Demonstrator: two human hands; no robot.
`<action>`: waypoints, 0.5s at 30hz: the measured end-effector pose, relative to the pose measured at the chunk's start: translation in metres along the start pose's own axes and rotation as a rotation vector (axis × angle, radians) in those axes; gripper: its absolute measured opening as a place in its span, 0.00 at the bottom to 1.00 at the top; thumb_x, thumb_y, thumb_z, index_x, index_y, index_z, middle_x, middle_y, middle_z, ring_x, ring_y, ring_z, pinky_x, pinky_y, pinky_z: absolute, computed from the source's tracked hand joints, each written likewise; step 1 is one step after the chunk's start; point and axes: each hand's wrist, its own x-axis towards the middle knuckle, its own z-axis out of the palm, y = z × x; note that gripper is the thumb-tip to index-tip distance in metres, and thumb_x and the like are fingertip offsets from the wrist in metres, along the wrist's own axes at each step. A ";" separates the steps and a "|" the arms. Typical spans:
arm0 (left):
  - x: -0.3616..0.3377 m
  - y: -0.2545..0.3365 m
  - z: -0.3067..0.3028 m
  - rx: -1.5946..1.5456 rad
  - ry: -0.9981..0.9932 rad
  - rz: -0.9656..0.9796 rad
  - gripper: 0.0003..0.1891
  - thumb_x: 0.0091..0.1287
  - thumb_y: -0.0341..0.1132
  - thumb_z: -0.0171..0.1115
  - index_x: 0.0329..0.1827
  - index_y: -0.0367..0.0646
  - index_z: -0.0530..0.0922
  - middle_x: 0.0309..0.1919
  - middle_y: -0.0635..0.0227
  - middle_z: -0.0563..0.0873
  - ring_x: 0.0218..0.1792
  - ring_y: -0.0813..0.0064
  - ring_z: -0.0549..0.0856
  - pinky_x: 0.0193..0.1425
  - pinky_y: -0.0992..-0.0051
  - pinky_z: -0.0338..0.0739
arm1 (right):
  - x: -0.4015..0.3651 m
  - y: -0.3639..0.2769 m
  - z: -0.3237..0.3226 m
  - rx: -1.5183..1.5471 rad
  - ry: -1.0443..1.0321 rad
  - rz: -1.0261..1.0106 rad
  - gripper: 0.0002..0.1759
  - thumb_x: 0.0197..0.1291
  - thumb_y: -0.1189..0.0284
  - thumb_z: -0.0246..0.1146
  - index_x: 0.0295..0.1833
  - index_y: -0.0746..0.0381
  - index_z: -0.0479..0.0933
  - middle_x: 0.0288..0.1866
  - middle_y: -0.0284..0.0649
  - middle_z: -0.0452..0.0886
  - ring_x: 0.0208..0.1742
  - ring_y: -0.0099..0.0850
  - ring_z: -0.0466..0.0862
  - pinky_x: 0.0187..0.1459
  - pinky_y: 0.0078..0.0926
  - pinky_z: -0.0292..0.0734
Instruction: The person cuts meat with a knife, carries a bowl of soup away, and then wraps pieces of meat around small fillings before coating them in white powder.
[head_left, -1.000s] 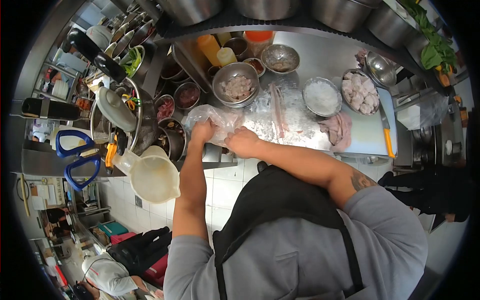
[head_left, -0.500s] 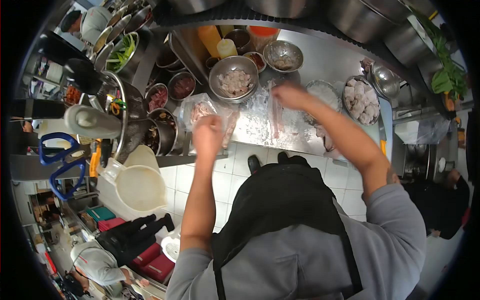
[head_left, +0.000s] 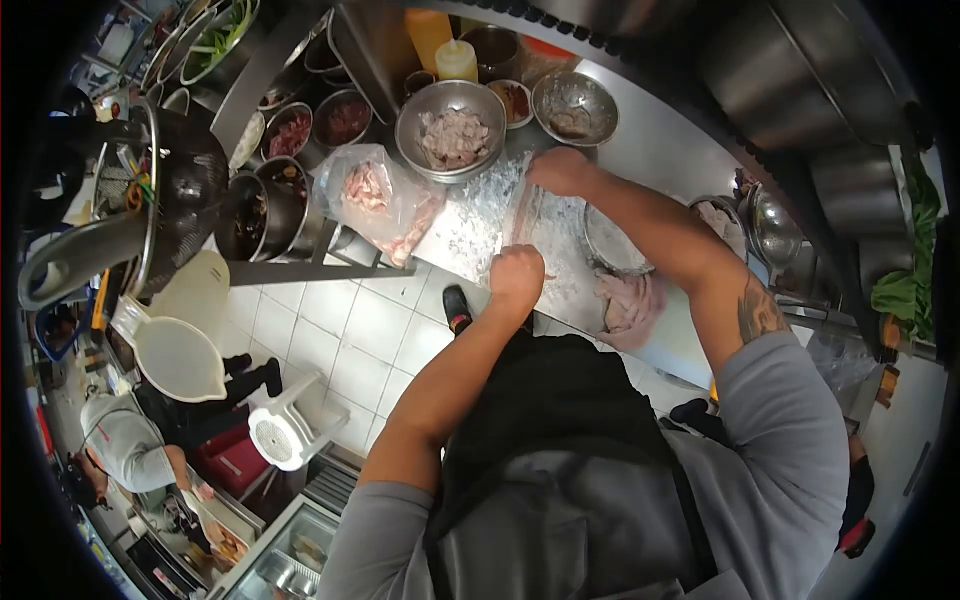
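A long, narrow clear plastic bag (head_left: 521, 212) with a pinkish strip showing through it lies lengthwise on the floury steel counter (head_left: 470, 215). My left hand (head_left: 517, 282) is closed at its near end, by the counter's front edge. At the far end my right hand (head_left: 562, 172) is closed on it too, knuckles up. A pile of raw pale-pink meat (head_left: 632, 308) sits to the right of my left hand. Left of the hands is a clear bag of raw meat (head_left: 368, 190). Behind it stands a steel bowl of cut pale meat (head_left: 455, 138).
A steel bowl with a little batter-like residue (head_left: 574, 108) and a squeeze bottle (head_left: 456, 62) stand at the back. My right forearm partly covers a bowl of white powder (head_left: 612, 243). A plastic jug (head_left: 178, 355) is at left. Another person (head_left: 125, 440) works lower left.
My left hand has moved right, from the bag of meat to the near end of the narrow plastic bag. My right hand stays at the far end. The view has turned.
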 end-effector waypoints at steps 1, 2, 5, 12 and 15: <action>-0.001 0.003 -0.002 0.019 0.003 -0.004 0.11 0.60 0.37 0.65 0.37 0.37 0.82 0.34 0.59 0.87 0.39 0.63 0.87 0.40 0.68 0.83 | 0.001 0.002 0.006 -0.009 0.026 -0.019 0.06 0.53 0.73 0.61 0.32 0.57 0.84 0.37 0.42 0.86 0.45 0.43 0.86 0.44 0.40 0.83; -0.002 0.005 0.000 0.018 0.012 -0.018 0.09 0.60 0.34 0.62 0.37 0.37 0.82 0.34 0.58 0.87 0.39 0.62 0.88 0.40 0.67 0.83 | 0.002 0.004 0.010 -0.009 0.009 -0.027 0.07 0.53 0.73 0.61 0.32 0.57 0.84 0.38 0.43 0.86 0.45 0.43 0.87 0.44 0.40 0.83; -0.002 0.006 0.006 -0.018 0.036 -0.051 0.07 0.61 0.30 0.58 0.36 0.36 0.81 0.34 0.55 0.87 0.38 0.60 0.88 0.40 0.65 0.85 | -0.002 0.005 -0.002 -0.013 -0.057 -0.022 0.08 0.54 0.74 0.59 0.31 0.59 0.84 0.39 0.45 0.86 0.45 0.44 0.87 0.43 0.41 0.83; -0.013 -0.007 0.006 -0.307 0.034 -0.209 0.09 0.61 0.33 0.58 0.36 0.35 0.80 0.35 0.50 0.86 0.38 0.51 0.87 0.45 0.57 0.82 | -0.004 0.010 -0.006 0.031 0.003 0.070 0.09 0.56 0.75 0.58 0.35 0.62 0.85 0.39 0.47 0.86 0.43 0.45 0.87 0.43 0.44 0.83; -0.020 -0.011 -0.010 -0.440 0.008 -0.328 0.11 0.62 0.35 0.57 0.39 0.35 0.81 0.37 0.46 0.86 0.40 0.47 0.86 0.48 0.54 0.81 | 0.004 0.007 -0.016 0.028 -0.087 0.152 0.10 0.56 0.75 0.59 0.37 0.62 0.85 0.42 0.47 0.86 0.47 0.45 0.87 0.46 0.42 0.83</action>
